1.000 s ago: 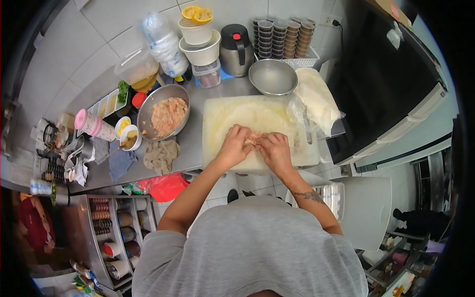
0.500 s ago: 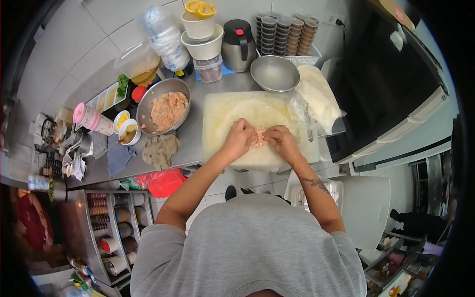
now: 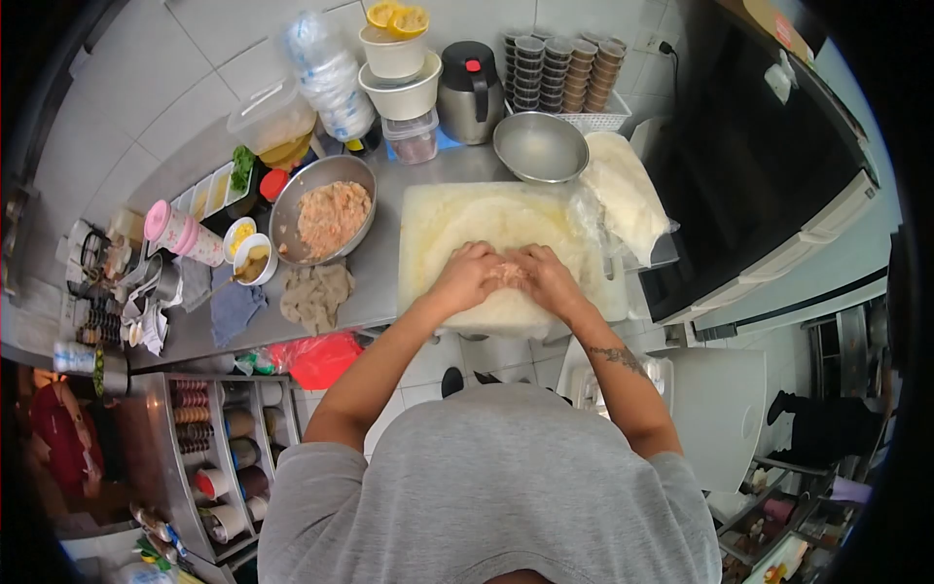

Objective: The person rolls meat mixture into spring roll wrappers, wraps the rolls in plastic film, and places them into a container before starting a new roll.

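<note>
A pale, thin round wrapper sheet [image 3: 477, 216] lies on the white cutting board [image 3: 416, 209], its near part reaching the board's front edge. On the sheet sits a small mound of pinkish minced filling [image 3: 510, 275]. My left hand [image 3: 465, 278] cups the mound from the left with bent fingers. From the right, my right hand [image 3: 547, 278] closes in on the same filling, fingers curled against it. Between the two hands only the middle of the mound shows; the fingertips partly hide the rest.
Left of the board stands a steel bowl [image 3: 333, 216] of the same mince, with a crumpled beige cloth [image 3: 317, 296] in front. Behind the board are an empty steel bowl [image 3: 541, 146] and a steel jug [image 3: 470, 92]. A plastic bag of white sheets [image 3: 628, 200] lies at right.
Both hands have gone from pinching at the filling's sides with raised knuckles to lying lower and flatter around it. Less of the filling shows now.
</note>
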`<action>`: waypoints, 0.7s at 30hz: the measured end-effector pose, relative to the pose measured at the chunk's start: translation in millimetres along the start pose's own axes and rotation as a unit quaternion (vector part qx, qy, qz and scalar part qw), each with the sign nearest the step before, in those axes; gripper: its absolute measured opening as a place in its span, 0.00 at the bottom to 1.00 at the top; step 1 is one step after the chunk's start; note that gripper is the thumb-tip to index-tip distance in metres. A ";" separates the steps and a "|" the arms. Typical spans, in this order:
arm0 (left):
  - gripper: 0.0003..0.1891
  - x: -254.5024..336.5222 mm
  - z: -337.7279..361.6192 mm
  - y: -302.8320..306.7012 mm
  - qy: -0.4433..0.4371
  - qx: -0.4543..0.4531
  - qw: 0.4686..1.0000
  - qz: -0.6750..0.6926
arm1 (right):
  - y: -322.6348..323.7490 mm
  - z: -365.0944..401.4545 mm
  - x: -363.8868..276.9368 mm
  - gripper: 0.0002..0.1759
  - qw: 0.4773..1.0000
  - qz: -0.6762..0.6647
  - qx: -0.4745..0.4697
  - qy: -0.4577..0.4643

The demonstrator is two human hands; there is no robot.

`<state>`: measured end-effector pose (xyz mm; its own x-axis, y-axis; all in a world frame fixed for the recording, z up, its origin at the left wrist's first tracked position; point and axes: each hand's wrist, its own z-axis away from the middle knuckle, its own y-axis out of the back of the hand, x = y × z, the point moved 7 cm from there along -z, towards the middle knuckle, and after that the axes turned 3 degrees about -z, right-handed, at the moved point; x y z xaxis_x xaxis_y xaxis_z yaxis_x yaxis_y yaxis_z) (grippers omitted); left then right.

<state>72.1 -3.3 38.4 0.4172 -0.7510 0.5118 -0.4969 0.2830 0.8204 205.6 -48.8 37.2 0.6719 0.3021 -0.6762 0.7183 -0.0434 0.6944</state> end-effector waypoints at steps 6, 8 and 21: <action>0.22 -12.1 -71.8 9.2 -0.008 -0.001 0.999 -0.031 | 0.5 -0.3 -3.0 0.25 1.000 0.004 0.019 0.001; 0.22 -16.3 -91.1 -8.9 -0.018 -0.037 0.992 -0.118 | -1.9 1.3 1.3 0.25 1.000 -0.003 0.015 -0.007; 0.18 -33.0 -105.3 -6.5 0.068 -0.111 0.945 -0.300 | -4.6 6.7 1.4 0.24 0.999 -0.003 0.038 -0.005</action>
<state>141.6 82.4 43.0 0.6745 -0.7367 -0.0472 0.0259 -0.0402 0.9989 204.4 -54.6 31.4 0.6696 0.2937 -0.6823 0.7332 -0.1146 0.6703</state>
